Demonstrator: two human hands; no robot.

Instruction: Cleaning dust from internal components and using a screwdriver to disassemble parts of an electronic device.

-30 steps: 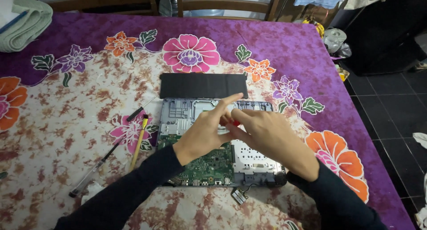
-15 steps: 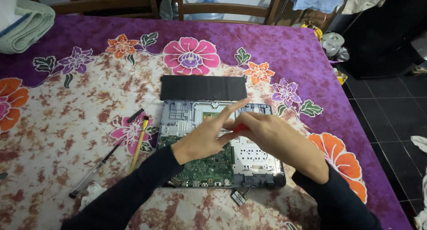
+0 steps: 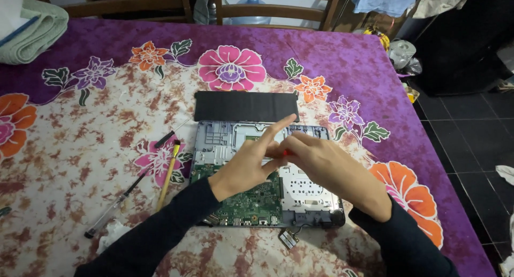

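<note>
— Centre frame on the floral tablecloth (image 3: 80,164), we see the opened laptop base (image 3: 267,175), green board bared.

— Our left hand (image 3: 249,162) and right hand (image 3: 321,167) meet above it, fingers pinched on a small red-tipped tool (image 3: 285,153).

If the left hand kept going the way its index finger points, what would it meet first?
Probably the black slab lying against the far edge of the opened laptop; the left hand points up-right toward its right end, though height above it is unclear.

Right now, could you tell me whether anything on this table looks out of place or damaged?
The opened laptop base lies with its green circuit board bare, and a small loose card dangles off its near edge by a wire. The black battery lies apart. Nothing looks spilled or broken.
</note>
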